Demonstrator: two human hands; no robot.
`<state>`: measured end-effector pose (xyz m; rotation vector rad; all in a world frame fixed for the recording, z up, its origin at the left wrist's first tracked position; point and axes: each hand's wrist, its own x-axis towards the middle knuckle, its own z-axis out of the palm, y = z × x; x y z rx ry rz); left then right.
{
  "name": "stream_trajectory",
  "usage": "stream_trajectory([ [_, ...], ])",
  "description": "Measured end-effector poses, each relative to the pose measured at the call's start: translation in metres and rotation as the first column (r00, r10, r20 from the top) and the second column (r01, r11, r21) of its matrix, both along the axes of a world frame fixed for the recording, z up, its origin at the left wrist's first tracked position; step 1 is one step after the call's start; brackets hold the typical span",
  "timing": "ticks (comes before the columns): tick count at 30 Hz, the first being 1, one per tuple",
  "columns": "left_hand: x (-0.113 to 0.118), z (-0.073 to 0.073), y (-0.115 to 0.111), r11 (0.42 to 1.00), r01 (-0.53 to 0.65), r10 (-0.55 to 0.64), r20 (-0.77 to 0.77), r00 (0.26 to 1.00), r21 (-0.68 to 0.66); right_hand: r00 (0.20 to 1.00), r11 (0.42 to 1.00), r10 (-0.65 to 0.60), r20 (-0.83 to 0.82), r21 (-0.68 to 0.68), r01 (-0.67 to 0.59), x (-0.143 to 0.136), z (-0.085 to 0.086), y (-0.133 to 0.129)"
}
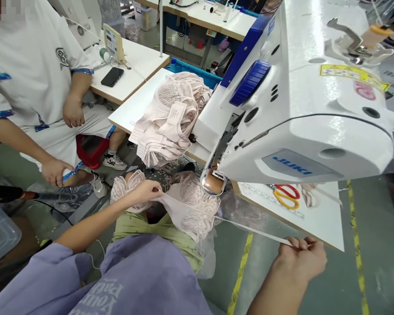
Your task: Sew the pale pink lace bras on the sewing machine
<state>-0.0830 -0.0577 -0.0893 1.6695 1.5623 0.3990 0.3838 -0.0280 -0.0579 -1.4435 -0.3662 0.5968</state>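
A pale pink lace bra [197, 205] is stretched across my lap. My left hand [147, 192] is closed, pinching the sheer edge of its fabric. Out to the right, my right hand [304, 258] is closed on a narrow pale strap [256, 229], pulled taut from the bra. More lace pieces [131, 188] lie on my left thigh, partly behind my left forearm. The white sewing machine [302, 148] stands above and in front, its rounded lower end close over the lace.
A pile of pale bras [170, 118] rests on the white table left of the machine. Scissors [285, 197] with red and yellow handles lie on the table at right. A seated person [42, 78] is at the left, near a black phone [112, 77].
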Motion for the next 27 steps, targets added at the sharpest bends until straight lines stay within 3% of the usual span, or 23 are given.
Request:
stream_trajectory([
  [2, 0.008, -0.011, 0.006, 0.978, -0.194, 0.198, -0.045, 0.979, 0.077, 0.999, 0.998, 0.044, -0.017, 0.043, -0.043, -0.029, -0.001, -0.004],
  [4, 0.018, -0.018, 0.012, 0.935, -0.317, 0.33, -0.063, 0.942, 0.158, 0.97, 0.969, 0.244, 0.012, 0.047, -0.244, -0.071, -0.003, -0.016],
  [6, 0.03, -0.019, 0.016, 0.92, -0.327, 0.344, -0.043, 0.938, 0.215, 0.834, 0.842, 0.539, 0.115, -0.041, -0.539, -0.115, -0.004, -0.03],
  [8, 0.042, -0.012, 0.017, 0.942, -0.234, 0.238, 0.01, 0.971, 0.243, 0.63, 0.659, 0.747, 0.214, -0.113, -0.744, -0.15, -0.004, -0.042],
  [10, 0.052, 0.001, 0.017, 0.964, -0.087, 0.07, 0.076, 0.995, 0.25, 0.441, 0.493, 0.856, 0.272, -0.168, -0.854, -0.171, -0.003, -0.049],
  [13, 0.065, 0.026, 0.014, 0.959, 0.097, -0.156, 0.212, 0.965, 0.265, 0.318, 0.367, 0.916, 0.245, -0.187, -0.911, -0.18, 0.0, -0.053],
  [16, 0.075, 0.047, 0.01, 0.95, 0.15, -0.232, 0.3, 0.925, 0.273, 0.335, 0.345, 0.937, 0.097, -0.104, -0.933, -0.178, 0.004, -0.053],
  [19, 0.071, 0.049, 0.009, 0.955, 0.143, -0.211, 0.256, 0.944, 0.258, 0.326, 0.323, 0.945, -0.018, -0.102, -0.941, -0.176, 0.007, -0.052],
  [22, 0.045, 0.03, 0.013, 0.963, 0.042, -0.06, 0.058, 0.997, 0.267, 0.306, 0.292, 0.948, -0.086, -0.147, -0.945, -0.174, 0.0, -0.053],
  [24, 0.025, 0.01, 0.022, 0.959, -0.013, 0.059, -0.154, 0.986, 0.282, 0.317, 0.299, 0.935, -0.156, -0.131, -0.945, -0.171, -0.011, -0.055],
  [25, 0.017, 0.0, 0.028, 0.958, 0.027, 0.047, -0.253, 0.966, 0.285, 0.329, 0.313, 0.925, -0.189, -0.108, -0.944, -0.17, -0.018, -0.056],
  [27, 0.012, -0.015, 0.039, 0.952, 0.094, -0.003, -0.299, 0.954, 0.291, 0.357, 0.351, 0.905, -0.233, -0.069, -0.934, -0.167, -0.033, -0.06],
])
